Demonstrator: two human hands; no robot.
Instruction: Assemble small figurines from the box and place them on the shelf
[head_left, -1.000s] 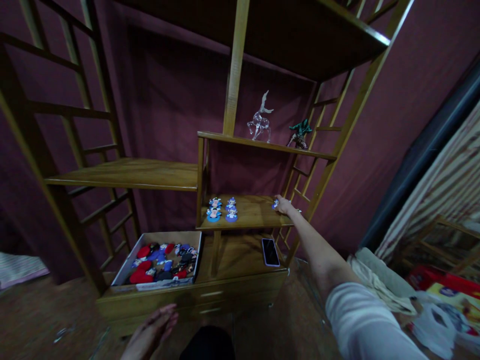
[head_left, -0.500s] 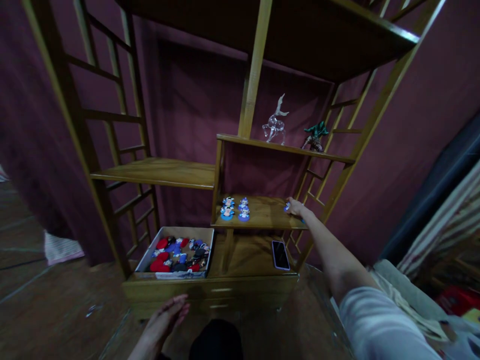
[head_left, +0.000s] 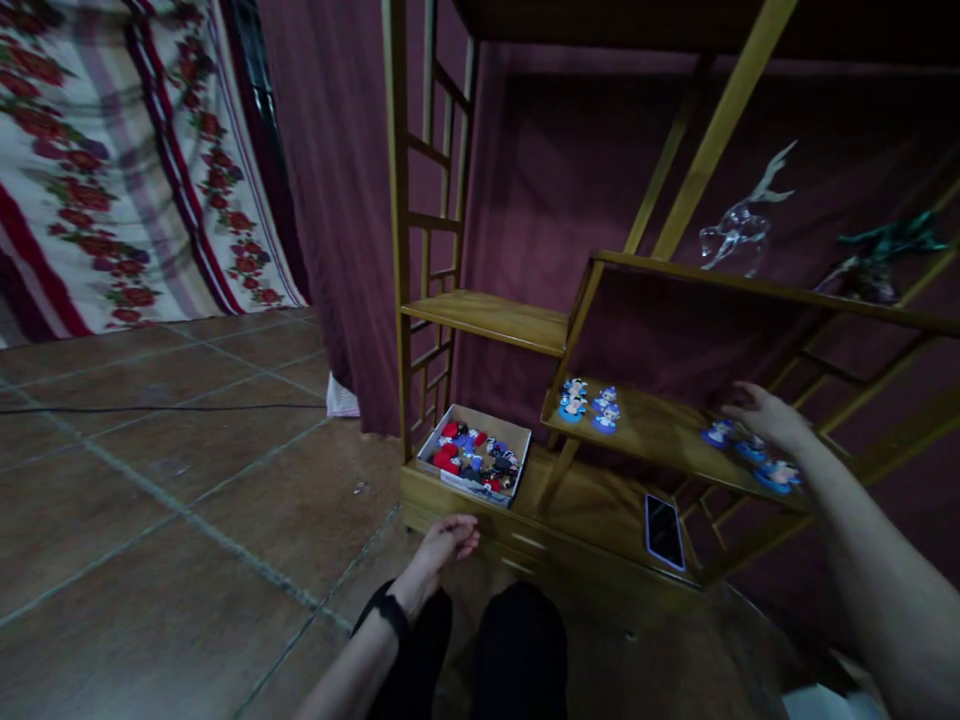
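My right hand [head_left: 766,418] hovers over the right part of the lower shelf [head_left: 660,430], blurred a little, its fingers apart and holding nothing that I can see. Just below it stand a small purple-based figurine [head_left: 718,433] and blue-based figurines [head_left: 778,476], partly covered by the hand. At the shelf's left end are two purple figurines [head_left: 606,417] and two blue-based figurines [head_left: 573,407]. My left hand [head_left: 448,543] hangs with loosely bent fingers, empty, in front of a shallow cardboard box [head_left: 429,452] of mixed red, blue and black figurines [head_left: 446,459].
A phone [head_left: 664,532] lies on the bottom board. On the upper shelf stand a clear deer figure [head_left: 739,235] and a green-and-brown figure [head_left: 874,270]. A wooden upright [head_left: 401,250] bounds the left side. A cable [head_left: 187,408] crosses the tiled floor.
The view has swung left. My right hand, formerly at a purple figurine on the shelf, is now lifted off it. My left hand's fingers have bent from outstretched.
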